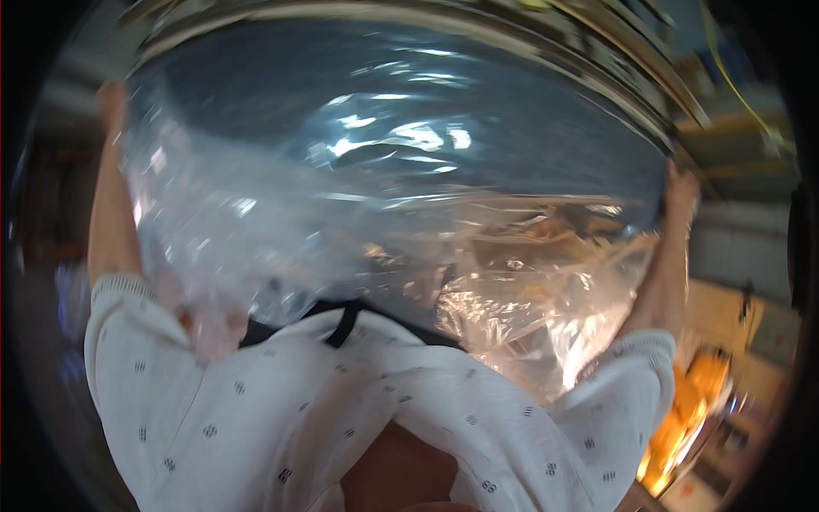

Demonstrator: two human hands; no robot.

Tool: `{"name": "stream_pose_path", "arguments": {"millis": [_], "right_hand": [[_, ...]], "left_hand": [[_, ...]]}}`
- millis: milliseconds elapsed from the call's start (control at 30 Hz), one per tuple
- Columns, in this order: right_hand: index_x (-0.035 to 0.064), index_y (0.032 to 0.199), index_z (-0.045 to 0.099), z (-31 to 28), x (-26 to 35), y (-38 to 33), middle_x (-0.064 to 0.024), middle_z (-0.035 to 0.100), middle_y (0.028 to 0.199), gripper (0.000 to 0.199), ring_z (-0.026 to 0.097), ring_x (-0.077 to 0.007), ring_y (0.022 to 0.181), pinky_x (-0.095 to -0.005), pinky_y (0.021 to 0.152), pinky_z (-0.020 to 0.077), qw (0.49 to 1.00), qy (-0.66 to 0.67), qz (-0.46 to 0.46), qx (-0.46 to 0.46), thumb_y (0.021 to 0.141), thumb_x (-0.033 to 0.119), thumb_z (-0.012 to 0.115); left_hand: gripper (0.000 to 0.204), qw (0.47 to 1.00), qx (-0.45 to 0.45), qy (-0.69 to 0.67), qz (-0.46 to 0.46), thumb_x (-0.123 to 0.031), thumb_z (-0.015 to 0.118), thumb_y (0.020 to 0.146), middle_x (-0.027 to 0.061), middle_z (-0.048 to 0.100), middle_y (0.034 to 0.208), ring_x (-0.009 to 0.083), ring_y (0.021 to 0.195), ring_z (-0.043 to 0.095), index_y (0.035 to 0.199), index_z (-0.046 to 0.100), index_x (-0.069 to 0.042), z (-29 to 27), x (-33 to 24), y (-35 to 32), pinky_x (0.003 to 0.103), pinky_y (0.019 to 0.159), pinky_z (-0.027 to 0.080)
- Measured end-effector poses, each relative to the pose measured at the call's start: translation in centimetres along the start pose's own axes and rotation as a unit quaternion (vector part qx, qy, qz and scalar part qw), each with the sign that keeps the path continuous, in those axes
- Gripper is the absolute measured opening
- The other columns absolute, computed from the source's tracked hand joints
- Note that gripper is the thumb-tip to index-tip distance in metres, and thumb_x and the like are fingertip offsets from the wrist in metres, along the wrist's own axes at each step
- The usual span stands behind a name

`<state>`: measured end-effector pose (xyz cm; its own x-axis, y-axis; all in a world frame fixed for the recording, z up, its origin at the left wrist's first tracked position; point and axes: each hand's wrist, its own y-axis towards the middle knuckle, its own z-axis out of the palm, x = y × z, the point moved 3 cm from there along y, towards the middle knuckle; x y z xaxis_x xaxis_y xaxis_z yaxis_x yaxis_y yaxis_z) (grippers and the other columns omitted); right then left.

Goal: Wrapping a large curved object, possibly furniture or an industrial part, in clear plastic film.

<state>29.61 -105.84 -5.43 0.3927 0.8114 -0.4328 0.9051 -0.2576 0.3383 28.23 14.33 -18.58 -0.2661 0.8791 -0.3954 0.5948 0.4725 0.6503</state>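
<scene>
A broad dark blue-grey piece point(546, 119) with a curved outline spans the upper part of the head view. Clear, shiny plastic film point(264, 222) lies over it and hangs in loose wrinkles toward my chest. My arms are stretched wide. At the far left edge my left hand point(113, 104) is closed on the film's side; its fingers are blurred. On the right, my right hand point(681, 192) is closed at the opposite edge of film and dark piece, its fingertips hidden. Whether either hand also grips the dark piece, I cannot tell.
Long wooden strips point(631, 60) run along the far side of the dark piece. A yellow cord point(734, 81) hangs at the upper right. Bright orange wrapped items point(687, 410) stand at the lower right, near pale cardboard-coloured boxes point(717, 316).
</scene>
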Motion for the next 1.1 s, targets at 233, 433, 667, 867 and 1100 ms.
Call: {"name": "stream_pose_path", "arguments": {"millis": [233,433,667,867,1100], "right_hand": [[0.0041,0.1,0.058,-22.4,23.1,-13.1,-0.0051,0.055,0.096,0.023,0.054,-0.0141,0.089,-0.026,0.076,0.0425,0.641,0.717,-0.201,0.185,0.089,0.023,0.053],[-0.0071,0.129,0.038,-28.4,31.6,-36.7,-0.0232,0.044,0.128,0.065,0.043,-0.0254,0.122,-0.0369,0.099,0.0351,0.327,0.569,-0.382,0.65,0.082,0.03,0.063],[0.0008,0.106,0.052,-22.4,40.9,-43.7,-0.0165,0.058,0.085,0.026,0.056,-0.0342,0.08,-0.0387,0.07,0.0441,0.601,0.635,-0.396,0.281,0.081,0.008,0.054],[0.0031,0.11,0.055,-22.6,19.9,-31.1,-0.0165,0.052,0.12,0.029,0.05,-0.0308,0.111,-0.0389,0.094,0.0388,0.929,0.183,-0.194,-0.256,0.085,0.016,0.056],[0.0092,0.113,0.057,-37.8,7.0,-26.9,-0.0103,0.062,0.106,0.032,0.06,-0.023,0.095,-0.0333,0.087,0.0438,0.909,0.001,0.135,-0.394,0.084,0.022,0.057]], "left_hand": [[0.018,0.965,-0.113,0.103,-0.212,-0.015,0.057,0.087,0.0099,0.06,0.093,0.0161,0.087,0.059,0.1,0.059,-0.003,-12.0,-4.5,-2.8,0.031,0.073,0.048],[0.021,0.965,-0.067,0.038,-0.25,-0.019,0.056,0.083,0.0126,0.062,0.09,0.021,0.087,0.059,0.095,0.06,-0.002,-13.8,2.2,-7.3,0.033,0.076,0.047],[0.025,0.96,-0.058,-0.115,-0.25,-0.023,0.056,0.077,0.0157,0.063,0.086,0.0266,0.087,0.06,0.088,0.062,-0.001,-10.3,-1.6,-1.4,0.036,0.079,0.046],[0.023,0.967,-0.181,-0.089,-0.157,-0.02,0.052,0.081,0.0174,0.059,0.099,0.0338,0.091,0.057,0.095,0.058,-0.003,-12.1,-7.7,-3.1,0.039,0.082,0.043],[0.027,0.972,-0.121,-0.189,-0.066,-0.022,0.052,0.083,0.0187,0.059,0.099,0.0342,0.093,0.056,0.098,0.057,0.0,-10.9,-13.9,-4.4,0.039,0.083,0.042]]}}
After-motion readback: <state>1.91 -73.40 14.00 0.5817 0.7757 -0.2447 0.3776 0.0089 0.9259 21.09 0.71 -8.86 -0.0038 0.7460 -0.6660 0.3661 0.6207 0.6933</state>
